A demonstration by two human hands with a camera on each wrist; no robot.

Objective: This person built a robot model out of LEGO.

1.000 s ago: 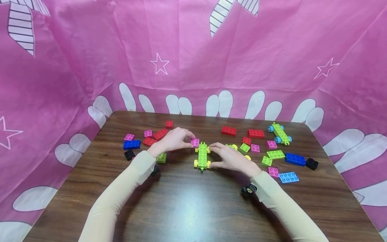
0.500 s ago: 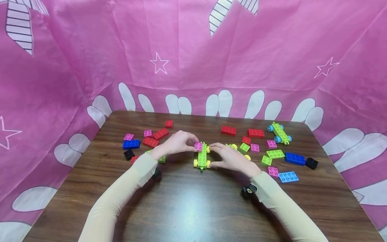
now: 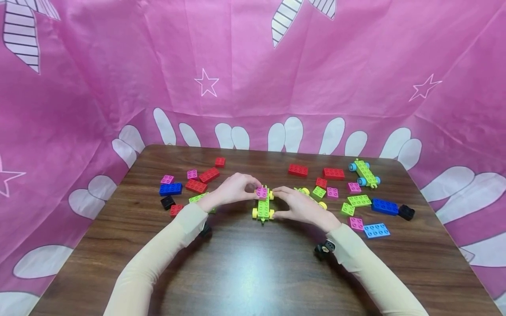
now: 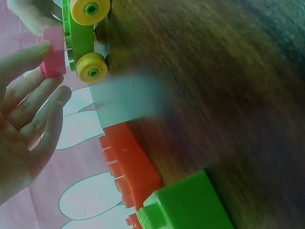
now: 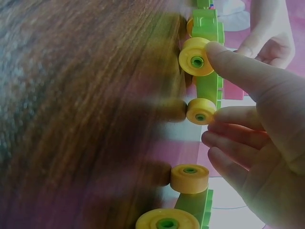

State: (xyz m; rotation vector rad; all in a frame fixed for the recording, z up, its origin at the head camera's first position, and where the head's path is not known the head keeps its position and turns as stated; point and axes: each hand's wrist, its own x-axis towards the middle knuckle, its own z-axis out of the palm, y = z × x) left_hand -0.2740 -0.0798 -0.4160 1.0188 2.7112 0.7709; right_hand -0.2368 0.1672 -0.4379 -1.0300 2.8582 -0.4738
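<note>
Our left hand (image 3: 235, 188) pinched a pink four-stud brick (image 3: 262, 192) over the wheeled lime base (image 3: 263, 210) our spread right hand (image 3: 299, 205) apparently steadied.

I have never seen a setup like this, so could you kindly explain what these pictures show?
There is no machine here: a person works with two bare hands. The head picture comes from a camera worn on the head, looking forward and down. The other two come from wrist cameras, so the table looks tipped sideways there.

The left hand pinches a pink brick over the far end of a green car base with yellow wheels. The right hand has its thumb and fingers at that base's right-side wheels. Loose bricks lie to both sides, and another green base, with blue wheels, stands at the back right.
</note>
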